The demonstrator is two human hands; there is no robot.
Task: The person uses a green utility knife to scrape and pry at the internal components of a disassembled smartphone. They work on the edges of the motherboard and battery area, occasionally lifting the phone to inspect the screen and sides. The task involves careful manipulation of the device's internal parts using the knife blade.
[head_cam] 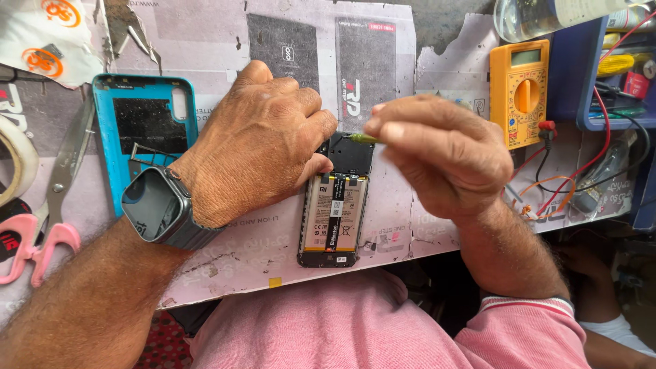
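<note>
Here, opened phone [336, 212] flat on the pink mat [225, 253], long axis running away from the body, near end at the mat's front edge. Left hand [263, 140] curled over the phone's top-left corner, pressing down. Right hand [441, 154] pinched shut on a thin green tool [362, 138], tip over the phone's upper end. Blue back cover [140, 130] and scissors [51, 198] off left; yellow multimeter [521, 92] and wires [567, 191] crowding the right. Bare mat just beside the phone.
</note>
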